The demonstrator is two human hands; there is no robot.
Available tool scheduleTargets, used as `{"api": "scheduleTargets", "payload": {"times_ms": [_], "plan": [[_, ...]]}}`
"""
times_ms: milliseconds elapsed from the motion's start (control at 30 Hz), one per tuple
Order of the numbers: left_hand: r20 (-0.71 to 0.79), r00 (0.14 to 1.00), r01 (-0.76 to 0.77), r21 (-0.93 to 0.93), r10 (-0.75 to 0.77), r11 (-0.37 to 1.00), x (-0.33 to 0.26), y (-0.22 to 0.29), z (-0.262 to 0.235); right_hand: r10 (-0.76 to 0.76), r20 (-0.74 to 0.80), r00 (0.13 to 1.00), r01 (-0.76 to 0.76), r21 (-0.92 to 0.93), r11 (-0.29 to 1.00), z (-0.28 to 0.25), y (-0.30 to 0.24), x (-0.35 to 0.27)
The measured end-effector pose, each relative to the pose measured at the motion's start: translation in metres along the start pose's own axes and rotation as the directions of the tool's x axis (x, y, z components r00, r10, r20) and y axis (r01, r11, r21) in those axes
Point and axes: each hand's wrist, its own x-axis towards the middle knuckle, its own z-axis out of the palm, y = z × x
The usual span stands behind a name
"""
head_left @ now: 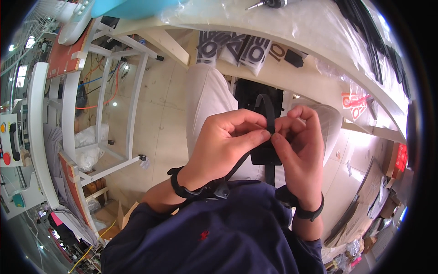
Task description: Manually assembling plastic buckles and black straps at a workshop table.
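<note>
Above my lap, both hands meet around a narrow black strap (270,114) that arches up in a loop between them. The thumb and fingers of my left hand (221,144) pinch it from the left. My right hand (299,153) pinches it from the right, its thumb tip almost touching the left one and its other fingers curled. Exactly what sits between the fingertips is too small to make out. Behind and below the hands, between my knees, is a black object (259,89), partly covered by them. Each of my wrists wears a black band.
A pale workbench (315,41) covered with clear plastic curves across the front, with a screwdriver-like tool (269,4) and black strips (360,32) on it. Printed packages (253,52) lie on a shelf below. White metal frames (137,91) stand left; flattened cardboard (358,205) lies right.
</note>
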Motion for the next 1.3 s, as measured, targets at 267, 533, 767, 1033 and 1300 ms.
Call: {"api": "scheduleTargets", "payload": {"times_ms": [267, 533, 767, 1033, 1300], "plan": [[-0.043, 0.998, -0.050, -0.021, 0.049, 0.999, 0.006, -0.020, -0.009, -0.045, -0.048, 0.998, 0.029, -0.298, 0.954, 0.006, -0.002, 0.014], [-0.161, 0.986, 0.019, -0.191, -0.050, 0.981, 0.012, -0.024, -0.039, -0.292, 0.077, 0.953, 0.280, -0.587, 0.760, 0.014, -0.071, 0.081], [-0.150, 0.986, 0.020, -0.309, -0.070, 0.951, 0.015, -0.038, -0.059, -0.380, 0.288, 0.879, 0.439, -0.800, 0.409, 0.009, -0.118, 0.214], [-0.154, 0.988, -0.041, -0.317, -0.009, 0.948, 0.027, -0.049, -0.081, -0.140, 0.485, 0.863, 0.503, -0.853, 0.143, 0.019, -0.111, 0.274], [-0.191, 0.981, -0.086, -0.297, 0.029, 0.951, 0.032, -0.042, -0.089, -0.150, 0.493, 0.857, 0.507, -0.859, 0.075, 0.029, -0.106, 0.278]]}}
